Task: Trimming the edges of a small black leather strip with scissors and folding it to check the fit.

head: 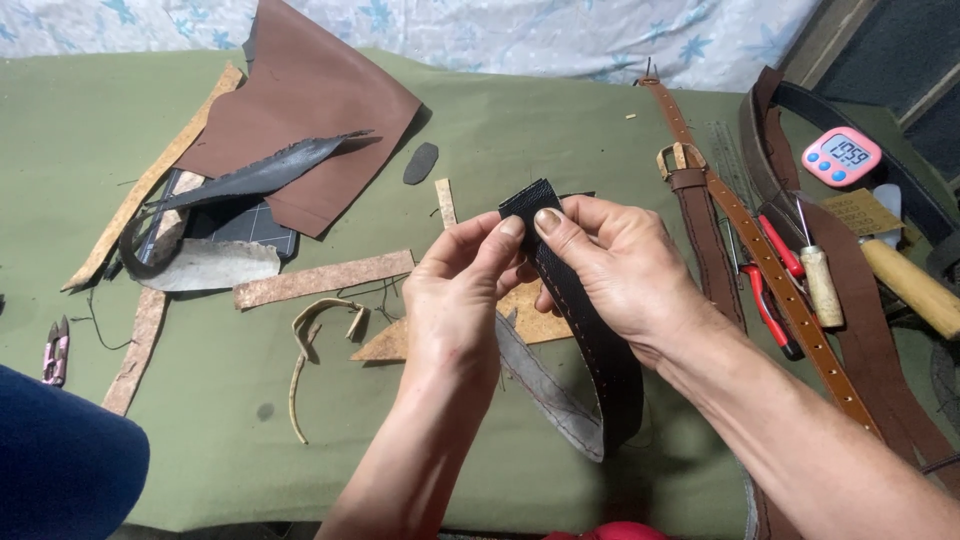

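Two bare hands work a black leather strap [590, 340] over a green-covered bench [500, 130]. The left hand [455, 300] and right hand [620, 265] meet at centre frame, thumbs and forefingers pinched tight on the strap's folded upper end; its stitched length loops down toward six o'clock and curls back up, pale underside showing.

The risk, by the look of it: the pinch covers only the tip, so the hanging loop could twist or spring free, and a hard fold may crease the grain along the stitch line.

At nine o'clock of the hands lie pale leather offcuts [325, 278] and a thin curled strip [315, 340]; small pink snips [55, 352] sit at the far left edge. At three o'clock run a tan punched belt [770, 270] with a buckle, red-handled pliers [770, 300] and a wooden-handled awl [820, 280], close enough for a sleeve or elbow to catch.

Farther off, at eleven o'clock, a brown leather sheet [310, 100] overlaps a dark grid cutting mat [245, 225]. At two o'clock stands a pink, rounded digital timer [841, 156] with blue buttons; just below it lies a small tan card [860, 210] bearing print too fine to make out.
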